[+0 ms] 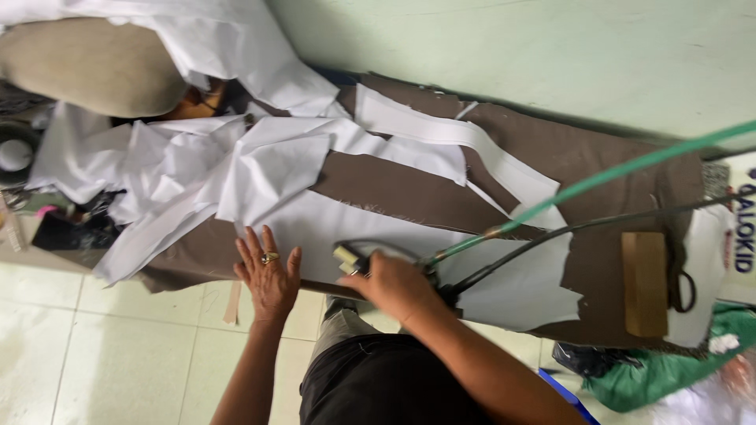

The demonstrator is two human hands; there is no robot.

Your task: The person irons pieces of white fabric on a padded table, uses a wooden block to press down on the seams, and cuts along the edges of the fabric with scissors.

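Person stands at a long counter [598, 157] covered in brown cloth, set against a pale green wall [512, 55]. Right hand [398, 285] is wrapped around the handle of a dark steam iron [370, 256], which sits on a flat white fabric piece [315, 228] at the counter's near edge. Left hand [269, 275] lies flat, fingers spread wide, on the same fabric just left of the iron; one gold ring [269, 256] on a finger.

Around: two lines run from the iron up to the right, one green hose [630, 167] and one black cable [583, 228], both crossing over the fabric and counter. One long white fabric strip [465, 142] lies diagonally behind the iron. A heap of crumpled white fabric pieces [189, 165] crowds the left end of the counter, too jumbled to count. One tan wooden block [644, 283] sits at the right end, with a dark loop beside it that I can't make out. A tan rounded cushion-like thing [87, 67] top left, partly under white cloth. Green cloth [677, 362] bunched low right, cut off by the frame edge. White tiled floor [94, 346] below.

Iron's soleplate mostly hidden by the right hand. Clutter at far left is too dark and small to identify.
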